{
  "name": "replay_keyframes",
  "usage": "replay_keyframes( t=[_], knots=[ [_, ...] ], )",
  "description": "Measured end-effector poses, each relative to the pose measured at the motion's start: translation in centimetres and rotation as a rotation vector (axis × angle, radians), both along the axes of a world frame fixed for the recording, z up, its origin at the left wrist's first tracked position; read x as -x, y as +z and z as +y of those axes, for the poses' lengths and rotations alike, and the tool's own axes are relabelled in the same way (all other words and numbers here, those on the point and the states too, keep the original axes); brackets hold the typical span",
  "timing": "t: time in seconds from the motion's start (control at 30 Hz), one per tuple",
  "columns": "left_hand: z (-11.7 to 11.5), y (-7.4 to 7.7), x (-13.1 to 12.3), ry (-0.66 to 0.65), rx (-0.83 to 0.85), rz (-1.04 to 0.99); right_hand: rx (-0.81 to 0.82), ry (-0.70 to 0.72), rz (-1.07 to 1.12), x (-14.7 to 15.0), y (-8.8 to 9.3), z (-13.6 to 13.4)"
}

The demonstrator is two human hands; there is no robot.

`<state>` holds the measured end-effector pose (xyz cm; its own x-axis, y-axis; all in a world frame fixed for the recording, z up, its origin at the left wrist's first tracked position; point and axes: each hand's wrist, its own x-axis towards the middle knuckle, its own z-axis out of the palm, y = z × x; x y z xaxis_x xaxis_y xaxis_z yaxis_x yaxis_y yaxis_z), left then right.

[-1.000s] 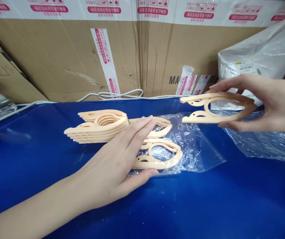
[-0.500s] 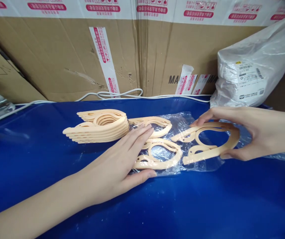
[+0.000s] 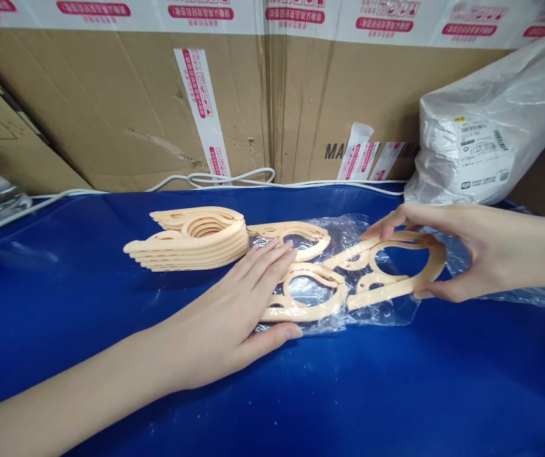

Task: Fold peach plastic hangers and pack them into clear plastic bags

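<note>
Cream hangers (image 3: 191, 251) lie stacked — two more (image 3: 317, 311) inside a clear bag (image 3: 353, 228), another (image 3: 386, 293) held.

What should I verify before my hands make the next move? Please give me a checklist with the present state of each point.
1. Right hand has a grip on the held hanger: ok, fingers at its curved end.
2. Left hand is palm down over the front hanger: ok.
3. Tips of the held hanger are inside the clear bag, not just above it: cannot tell.
4. Full outlines of front hanger and rear hanger are visible: not ok, the left hand covers part of both.
5. Stack of hangers is in orderly layers: ok.
6. White cable is apart from both hands: ok, it runs along the cardboard boxes.
</note>
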<state>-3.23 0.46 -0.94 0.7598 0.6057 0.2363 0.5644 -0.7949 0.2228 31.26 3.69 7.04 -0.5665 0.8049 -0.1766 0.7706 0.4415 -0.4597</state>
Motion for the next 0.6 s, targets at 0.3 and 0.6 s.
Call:
replay_keyframes(
  t=[0.3,0.6],
  knots=[
    [0.1,-0.3,0.0,-0.002,-0.025,0.003,-0.079,0.167,0.103,3.0,-2.6,0.4],
    [-0.9,4.2,0.2,0.208,-0.228,0.028,-0.058,0.176,0.034,1.5,-1.7,1.2]
  ],
)
